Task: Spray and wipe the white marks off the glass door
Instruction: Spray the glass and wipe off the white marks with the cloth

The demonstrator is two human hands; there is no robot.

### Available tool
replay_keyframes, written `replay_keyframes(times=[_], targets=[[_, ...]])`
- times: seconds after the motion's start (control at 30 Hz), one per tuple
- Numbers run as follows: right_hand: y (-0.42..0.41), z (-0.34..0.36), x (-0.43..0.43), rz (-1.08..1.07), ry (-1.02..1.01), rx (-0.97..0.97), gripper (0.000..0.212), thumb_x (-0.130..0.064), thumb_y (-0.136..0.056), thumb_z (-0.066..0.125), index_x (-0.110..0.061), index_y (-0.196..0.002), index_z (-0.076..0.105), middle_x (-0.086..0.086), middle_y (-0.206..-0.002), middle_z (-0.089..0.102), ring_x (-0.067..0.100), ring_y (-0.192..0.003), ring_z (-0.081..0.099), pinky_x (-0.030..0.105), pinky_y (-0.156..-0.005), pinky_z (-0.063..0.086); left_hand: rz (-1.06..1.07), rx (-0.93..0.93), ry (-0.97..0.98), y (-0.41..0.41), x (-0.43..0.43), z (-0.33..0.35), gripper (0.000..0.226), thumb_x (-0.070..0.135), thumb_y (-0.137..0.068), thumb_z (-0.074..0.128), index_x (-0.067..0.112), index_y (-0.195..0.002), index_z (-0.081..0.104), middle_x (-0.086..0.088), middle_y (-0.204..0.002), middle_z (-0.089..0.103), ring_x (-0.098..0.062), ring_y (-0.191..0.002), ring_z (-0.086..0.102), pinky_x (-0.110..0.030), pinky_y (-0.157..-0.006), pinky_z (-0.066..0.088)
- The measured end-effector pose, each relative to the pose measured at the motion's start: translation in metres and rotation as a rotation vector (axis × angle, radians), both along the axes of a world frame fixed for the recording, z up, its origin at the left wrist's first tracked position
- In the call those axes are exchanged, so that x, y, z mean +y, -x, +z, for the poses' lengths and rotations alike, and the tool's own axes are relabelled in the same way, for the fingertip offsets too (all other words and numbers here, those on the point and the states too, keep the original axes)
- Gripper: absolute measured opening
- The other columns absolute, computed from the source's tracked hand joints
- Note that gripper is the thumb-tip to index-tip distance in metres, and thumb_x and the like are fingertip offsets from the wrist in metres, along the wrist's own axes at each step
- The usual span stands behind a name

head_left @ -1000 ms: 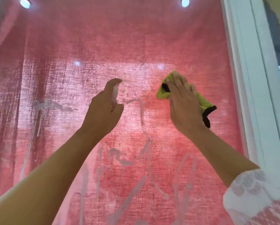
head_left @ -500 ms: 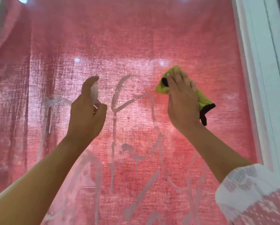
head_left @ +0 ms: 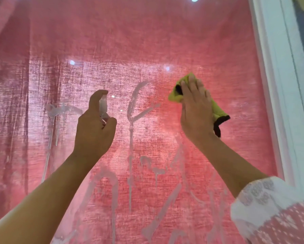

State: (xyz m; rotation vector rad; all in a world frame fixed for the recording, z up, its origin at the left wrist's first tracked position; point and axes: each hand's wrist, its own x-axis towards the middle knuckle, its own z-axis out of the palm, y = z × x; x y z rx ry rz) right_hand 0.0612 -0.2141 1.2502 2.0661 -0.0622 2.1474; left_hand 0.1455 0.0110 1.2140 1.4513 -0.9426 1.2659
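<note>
Hands point(head_left: 95, 132) point(head_left: 195, 111) on sprayer point(head_left: 102, 105) and cloth point(head_left: 174, 98)

The left hand point(head_left: 95, 131) with the bottle point(head_left: 103, 108) is left of the right hand point(head_left: 196, 111), which presses a cloth point(head_left: 218, 111) on the glass point(head_left: 147, 41); marks point(head_left: 133, 110) lie between them.

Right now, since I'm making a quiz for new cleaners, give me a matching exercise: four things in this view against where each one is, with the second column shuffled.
Things:
1. spray bottle
2. yellow-green cloth
3. white marks
4. white door frame

Places:
A. along the right edge of the view
B. gripped in the left hand
C. streaked down the glass door
D. pressed flat under the right hand

Pairs: 1-B, 2-D, 3-C, 4-A
</note>
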Motion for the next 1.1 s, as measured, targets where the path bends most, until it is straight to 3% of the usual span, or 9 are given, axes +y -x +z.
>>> replay_keyframes(times=[0.1,0.3,0.4,0.5,0.6,0.77,0.9,1.0,1.1], targets=[[-0.016,0.012,0.022,0.009,0.069,0.044,0.057,0.004,-0.092,0.046,-0.010,-0.146,0.034,0.010,-0.157,0.021,0.028,-0.146,0.013,0.043,-0.118,0.007,-0.012,-0.008,-0.005,-0.001,0.001,0.001,0.059,0.000,-0.088,0.048,0.027,-0.139,0.033,-0.013,-0.052,0.056,-0.029,-0.042,0.052,-0.047,-0.046,0.048],[-0.004,-0.042,0.000,-0.037,0.361,0.213,0.051,-0.001,-0.095,0.046,-0.009,-0.145,0.037,0.008,-0.155,0.025,0.023,-0.146,0.016,0.046,-0.118,0.016,-0.066,-0.002,-0.023,-0.004,0.004,-0.001,0.060,0.000,-0.088,0.048,0.030,-0.138,0.034,-0.016,-0.054,0.056,-0.033,-0.047,0.056,-0.051,-0.048,0.047],[0.002,-0.025,-0.005,-0.050,0.205,0.161,0.048,-0.013,-0.100,0.032,-0.012,-0.148,0.029,0.005,-0.157,0.019,0.020,-0.146,0.011,0.044,-0.119,0.012,-0.070,-0.007,-0.033,-0.005,0.005,-0.002,0.061,0.001,-0.088,0.048,0.032,-0.138,0.032,-0.014,-0.054,0.056,-0.031,-0.049,0.057,-0.052,-0.050,0.048],[-0.007,0.008,0.014,-0.019,0.028,0.064,0.047,-0.010,-0.101,0.036,-0.010,-0.147,0.030,0.008,-0.157,0.018,0.025,-0.147,0.010,0.044,-0.119,0.007,-0.087,-0.002,-0.024,-0.008,0.005,-0.001,0.060,0.003,-0.089,0.048,0.034,-0.138,0.032,-0.013,-0.055,0.056,-0.029,-0.049,0.057,-0.050,-0.049,0.048],[-0.018,0.010,0.030,0.016,0.060,0.077,0.046,-0.016,-0.101,0.033,-0.011,-0.146,0.032,0.007,-0.157,0.019,0.024,-0.147,0.010,0.042,-0.119,0.005,-0.089,-0.005,-0.042,-0.008,0.004,-0.001,0.060,0.004,-0.089,0.048,0.034,-0.138,0.031,-0.008,-0.055,0.056,-0.020,-0.044,0.053,-0.043,-0.044,0.045],[-0.008,-0.033,0.018,0.012,0.357,0.263,0.046,-0.018,-0.100,0.032,-0.013,-0.146,0.034,0.004,-0.157,0.023,0.020,-0.147,0.014,0.043,-0.119,0.013,-0.090,0.010,-0.092,-0.011,0.007,0.002,0.059,0.005,-0.089,0.048,0.034,-0.138,0.031,0.003,-0.057,0.050,-0.006,-0.042,0.047,-0.022,-0.042,0.031],[-0.003,-0.011,0.010,-0.051,0.158,0.158,0.048,-0.022,-0.101,0.027,-0.012,-0.147,0.030,0.006,-0.157,0.019,0.022,-0.146,0.013,0.043,-0.119,0.011,-0.118,0.010,-0.121,-0.010,0.010,0.003,0.058,0.004,-0.089,0.047,0.032,-0.139,0.033,0.006,-0.053,0.047,-0.004,-0.040,0.045,-0.014,-0.038,0.031],[-0.010,0.029,0.024,-0.028,-0.018,0.064,0.046,-0.014,-0.102,0.035,-0.008,-0.147,0.030,0.010,-0.157,0.018,0.029,-0.146,0.013,0.046,-0.117,0.010,-0.130,0.006,-0.125,-0.010,0.011,0.003,0.059,0.003,-0.089,0.047,0.029,-0.139,0.033,0.006,-0.051,0.045,-0.004,-0.040,0.045,-0.014,-0.039,0.032],[-0.021,0.052,0.046,-0.023,-0.010,0.088,0.047,-0.014,-0.102,0.034,-0.011,-0.148,0.027,0.008,-0.158,0.015,0.027,-0.147,0.008,0.043,-0.118,0.003,-0.120,-0.005,-0.127,-0.011,0.011,0.003,0.059,0.003,-0.088,0.048,0.029,-0.139,0.034,0.006,-0.052,0.045,-0.004,-0.043,0.047,-0.015,-0.041,0.034]])
